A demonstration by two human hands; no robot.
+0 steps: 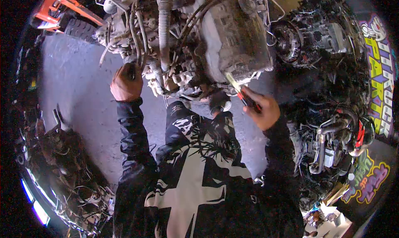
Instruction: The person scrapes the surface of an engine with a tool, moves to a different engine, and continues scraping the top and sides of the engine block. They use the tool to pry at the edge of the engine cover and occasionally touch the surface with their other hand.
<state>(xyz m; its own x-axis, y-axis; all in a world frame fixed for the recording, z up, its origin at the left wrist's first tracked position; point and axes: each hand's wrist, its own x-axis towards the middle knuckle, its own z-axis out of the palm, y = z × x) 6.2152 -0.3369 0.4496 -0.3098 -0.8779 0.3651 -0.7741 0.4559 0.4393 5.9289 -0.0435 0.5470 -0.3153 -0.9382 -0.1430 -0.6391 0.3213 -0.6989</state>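
A large, dirty engine (183,42) with hoses and cables stands right in front of me. My right hand (262,110) is wrapped round a brush (240,93) with a red and black handle. The brush's pale tip lies right at the lower edge of the engine's dusty grey cover (237,38). On the other side, my left hand (127,83) is closed beside the engine's left end, near a hanging hose (139,34). A dark patch shows at its fingers, and I cannot tell what it holds.
An orange metal frame (56,9) stands at the far left, next to a dark tyre (81,29). More engine parts (328,146) are piled on the right, and a dark heap of parts (66,167) lies at lower left. A graffiti-style banner (379,80) hangs at right.
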